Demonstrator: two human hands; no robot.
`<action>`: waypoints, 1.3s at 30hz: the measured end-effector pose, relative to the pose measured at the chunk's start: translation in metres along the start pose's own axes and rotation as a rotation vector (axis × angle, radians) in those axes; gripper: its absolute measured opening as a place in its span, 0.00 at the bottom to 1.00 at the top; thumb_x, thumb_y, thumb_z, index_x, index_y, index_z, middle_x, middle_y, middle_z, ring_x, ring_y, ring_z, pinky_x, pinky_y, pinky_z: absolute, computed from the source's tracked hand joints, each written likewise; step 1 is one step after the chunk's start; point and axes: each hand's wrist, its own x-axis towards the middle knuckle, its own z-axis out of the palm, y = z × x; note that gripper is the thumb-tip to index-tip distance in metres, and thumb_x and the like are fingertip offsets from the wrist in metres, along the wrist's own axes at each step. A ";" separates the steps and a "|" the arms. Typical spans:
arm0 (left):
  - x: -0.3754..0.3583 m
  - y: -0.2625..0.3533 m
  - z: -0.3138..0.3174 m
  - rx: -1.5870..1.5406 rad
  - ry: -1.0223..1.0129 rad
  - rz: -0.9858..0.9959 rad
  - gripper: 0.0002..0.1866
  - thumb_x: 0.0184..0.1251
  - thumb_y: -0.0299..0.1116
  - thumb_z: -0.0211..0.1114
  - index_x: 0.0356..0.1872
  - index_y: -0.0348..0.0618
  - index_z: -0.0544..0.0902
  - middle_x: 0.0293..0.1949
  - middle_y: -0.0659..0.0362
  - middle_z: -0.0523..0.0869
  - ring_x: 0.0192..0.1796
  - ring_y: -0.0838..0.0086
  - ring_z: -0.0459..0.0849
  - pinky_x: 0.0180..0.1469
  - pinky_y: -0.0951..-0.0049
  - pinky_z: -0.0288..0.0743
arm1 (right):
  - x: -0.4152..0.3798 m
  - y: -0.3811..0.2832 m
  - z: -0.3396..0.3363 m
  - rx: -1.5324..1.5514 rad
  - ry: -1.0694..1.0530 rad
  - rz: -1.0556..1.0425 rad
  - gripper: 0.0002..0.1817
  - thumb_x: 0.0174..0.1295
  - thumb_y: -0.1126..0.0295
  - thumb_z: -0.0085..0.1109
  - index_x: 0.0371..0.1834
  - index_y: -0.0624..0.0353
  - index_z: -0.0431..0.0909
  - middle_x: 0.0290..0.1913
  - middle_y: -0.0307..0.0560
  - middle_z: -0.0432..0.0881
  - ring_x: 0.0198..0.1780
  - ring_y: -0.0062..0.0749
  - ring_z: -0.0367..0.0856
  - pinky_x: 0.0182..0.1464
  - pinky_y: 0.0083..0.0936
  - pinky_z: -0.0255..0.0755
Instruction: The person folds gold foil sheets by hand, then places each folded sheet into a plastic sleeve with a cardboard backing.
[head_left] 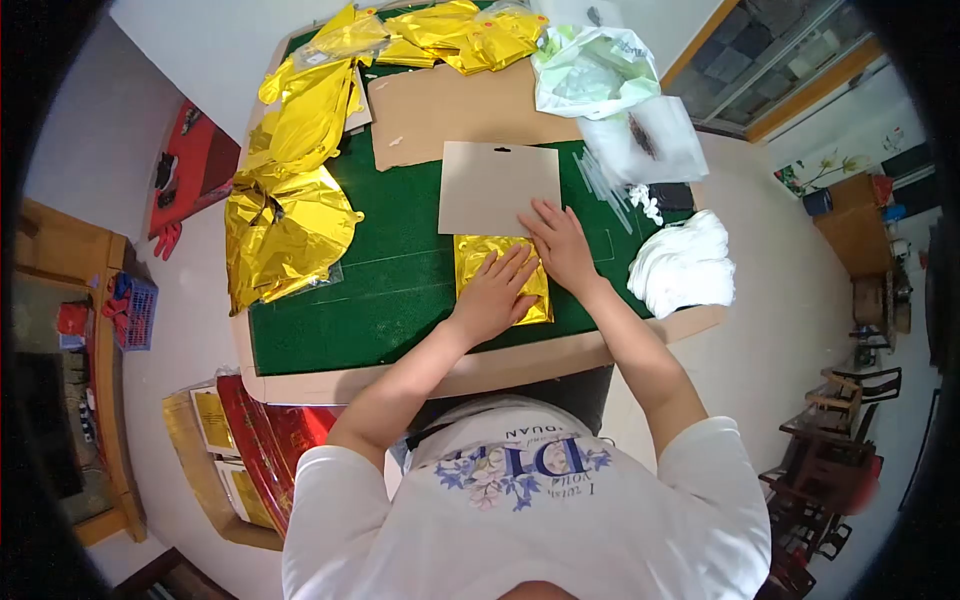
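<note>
On my feed, gold foil (295, 240) lies left of the fingers. The left hand (490, 300) rests flat, fingers loosely spread, on the gold packet (469, 262) beneath them. Beyond those fingertips is the card (500, 188); the right hand (563, 247) touches its near corner, pinching or not I cannot tell.
</note>
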 end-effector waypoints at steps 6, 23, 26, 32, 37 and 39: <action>-0.001 -0.003 -0.023 -0.200 0.141 -0.024 0.23 0.66 0.34 0.63 0.60 0.39 0.73 0.66 0.46 0.70 0.69 0.51 0.67 0.70 0.56 0.61 | 0.000 0.000 0.000 0.019 0.016 -0.011 0.19 0.65 0.71 0.53 0.60 0.48 0.76 0.66 0.49 0.71 0.70 0.46 0.65 0.70 0.50 0.55; -0.035 -0.027 -0.032 0.060 0.166 -0.094 0.20 0.61 0.30 0.65 0.55 0.44 0.80 0.61 0.50 0.77 0.66 0.54 0.72 0.67 0.52 0.66 | 0.000 0.003 -0.004 0.034 -0.054 -0.028 0.22 0.64 0.74 0.52 0.61 0.42 0.77 0.68 0.48 0.70 0.71 0.45 0.64 0.72 0.50 0.52; -0.034 -0.026 -0.033 0.061 0.172 -0.086 0.20 0.60 0.29 0.65 0.55 0.42 0.80 0.61 0.49 0.76 0.66 0.54 0.72 0.67 0.53 0.66 | -0.001 0.002 -0.004 0.054 -0.052 -0.017 0.22 0.63 0.75 0.52 0.60 0.41 0.77 0.68 0.48 0.70 0.71 0.45 0.64 0.72 0.50 0.51; -0.020 -0.052 -0.059 0.114 0.229 -0.121 0.21 0.57 0.20 0.57 0.54 0.36 0.79 0.60 0.48 0.77 0.64 0.54 0.74 0.68 0.57 0.66 | -0.001 0.003 -0.003 0.059 -0.047 -0.032 0.21 0.62 0.73 0.53 0.58 0.43 0.78 0.68 0.49 0.70 0.72 0.45 0.63 0.71 0.53 0.52; -0.019 -0.077 -0.068 0.176 0.057 -0.023 0.21 0.58 0.22 0.60 0.56 0.37 0.78 0.57 0.50 0.80 0.62 0.56 0.76 0.66 0.58 0.69 | 0.002 0.011 -0.002 0.105 -0.042 -0.010 0.22 0.62 0.77 0.52 0.59 0.45 0.78 0.67 0.50 0.70 0.70 0.45 0.66 0.71 0.47 0.57; -0.017 -0.078 -0.072 0.170 0.028 0.015 0.21 0.58 0.23 0.60 0.55 0.36 0.79 0.56 0.50 0.81 0.60 0.56 0.78 0.65 0.60 0.70 | -0.002 0.018 -0.005 0.222 -0.018 0.002 0.23 0.61 0.80 0.51 0.59 0.47 0.78 0.67 0.51 0.71 0.69 0.46 0.67 0.69 0.43 0.60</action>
